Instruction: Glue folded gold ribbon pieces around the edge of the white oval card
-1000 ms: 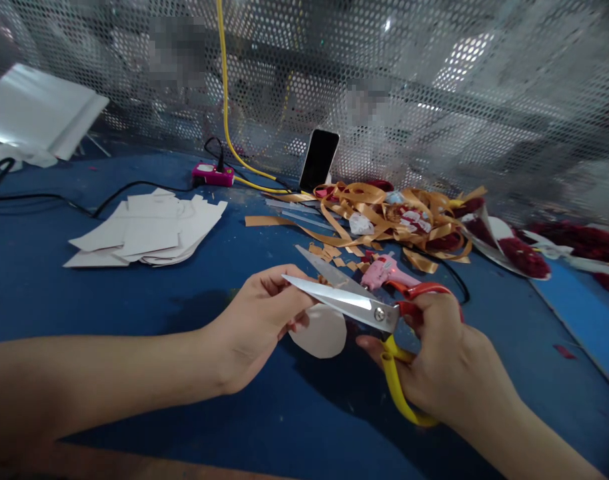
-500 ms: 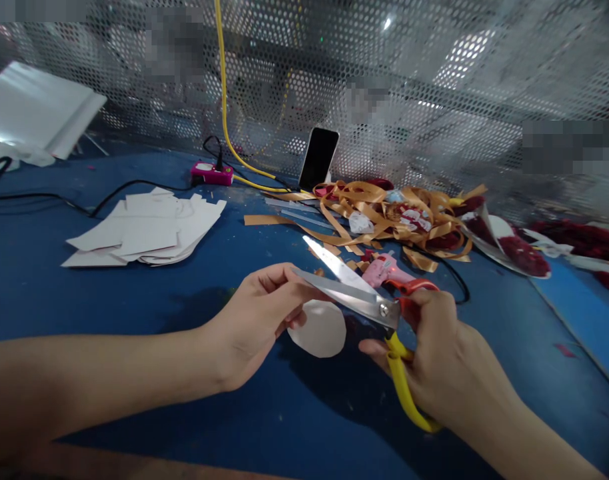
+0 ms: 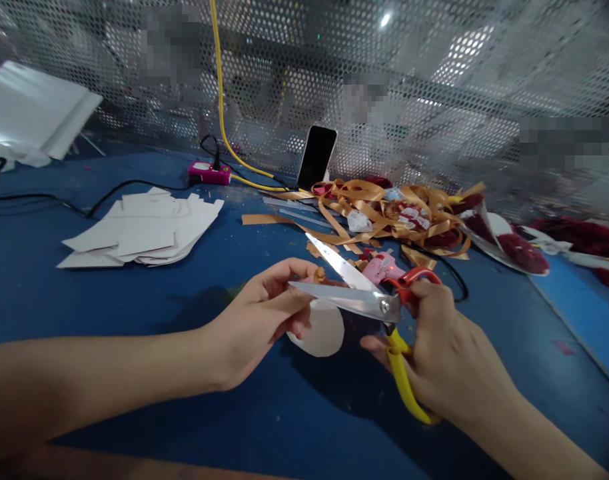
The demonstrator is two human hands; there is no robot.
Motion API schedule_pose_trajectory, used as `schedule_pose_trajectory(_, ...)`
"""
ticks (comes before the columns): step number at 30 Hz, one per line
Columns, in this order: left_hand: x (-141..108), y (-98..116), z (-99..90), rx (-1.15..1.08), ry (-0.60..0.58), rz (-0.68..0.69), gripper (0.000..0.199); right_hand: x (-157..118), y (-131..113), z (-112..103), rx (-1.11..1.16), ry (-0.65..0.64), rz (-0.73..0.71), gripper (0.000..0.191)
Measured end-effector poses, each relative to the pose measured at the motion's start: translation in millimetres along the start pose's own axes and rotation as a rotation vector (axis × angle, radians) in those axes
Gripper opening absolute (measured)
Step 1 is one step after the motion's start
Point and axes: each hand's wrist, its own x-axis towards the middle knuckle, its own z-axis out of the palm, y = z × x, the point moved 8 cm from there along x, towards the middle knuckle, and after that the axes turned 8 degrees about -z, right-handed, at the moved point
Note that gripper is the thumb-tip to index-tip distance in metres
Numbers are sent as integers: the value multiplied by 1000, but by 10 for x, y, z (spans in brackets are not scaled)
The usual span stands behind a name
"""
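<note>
My right hand (image 3: 447,340) grips a pair of scissors (image 3: 364,303) with one red and one yellow handle, fingers in the loops. Their blades stand apart and point left, the lower one passing in front of my left fingertips. My left hand (image 3: 259,320) is closed in a pinch, with a small golden-brown piece of ribbon (image 3: 320,273) showing at the fingertips, partly hidden by the blade. A white round disc (image 3: 322,333) shows just below, its left edge behind my curled fingers; whether they hold it I cannot tell. Beyond the scissors lies a pink glue gun (image 3: 383,267).
White cut sheets (image 3: 144,230) lie stacked at left. Tangled gold ribbon (image 3: 359,193) and dark red pieces (image 3: 522,253) spread across the back right. A phone (image 3: 317,157) leans on the perforated metal screen (image 3: 264,73). A magenta power strip (image 3: 209,173) has cords running from it.
The scissors have tilted slightly, their lower blade now lying flatter across my left fingertips. The golden-brown piece shows more clearly there. My hands have otherwise barely moved.
</note>
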Motion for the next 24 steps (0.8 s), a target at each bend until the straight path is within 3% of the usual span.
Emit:
schedule_pose_trajectory(3,-19,-16,48,28,-51,-11,29,-26,-24,29,72,-27,-1,59)
schedule_pose_trajectory(12,-23,-79,97,32,-133,-59,28,-53,-64,134,303,-148,57,51)
schedule_pose_trajectory(24,-4,-75,80,80,-113,-42,30,-23,-111,42,276,-99,17,43)
